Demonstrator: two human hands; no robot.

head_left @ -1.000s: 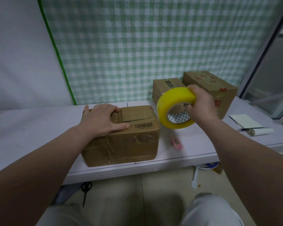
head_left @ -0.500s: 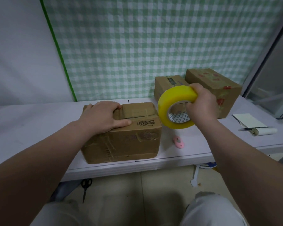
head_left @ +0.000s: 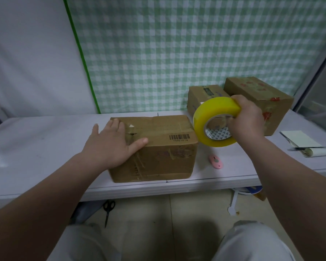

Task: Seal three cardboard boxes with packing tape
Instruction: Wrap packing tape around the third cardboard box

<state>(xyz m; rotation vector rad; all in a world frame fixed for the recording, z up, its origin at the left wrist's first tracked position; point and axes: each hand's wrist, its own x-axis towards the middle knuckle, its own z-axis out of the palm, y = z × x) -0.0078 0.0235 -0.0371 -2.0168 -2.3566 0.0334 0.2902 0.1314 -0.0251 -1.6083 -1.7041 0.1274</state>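
While the left hand [head_left: 113, 142] lies flat on its top, the barcode box [head_left: 158, 153] sits closed near the front edge of the white table [head_left: 45, 140]. The hand covers the left part of the lid, its fingers straight and together and its thumb spread out along the front top edge. It presses or rests there and grasps nothing. A printed barcode label sits on the right part of the lid, and old tape scraps cling to the front face.

Just to the right of this box, raised off the table at about lid height, the right hand [head_left: 247, 119] grips a yellow tape roll [head_left: 213, 108]. The fingers are curled through the core and the thumb lies over the outer band. I cannot tell whether a strip runs from the roll to the box.

Behind the roll, to the right rear of the barcode box, a second box [head_left: 199, 95] stands with a third box [head_left: 252, 91] beside it, farther right. A pink cutter [head_left: 216, 161] lies on the table just right of the barcode box's front corner. Well to the right lie a notepad [head_left: 297, 138] and a paper roll [head_left: 318, 152]. Black scissors [head_left: 108, 210] lie on the floor below the box.
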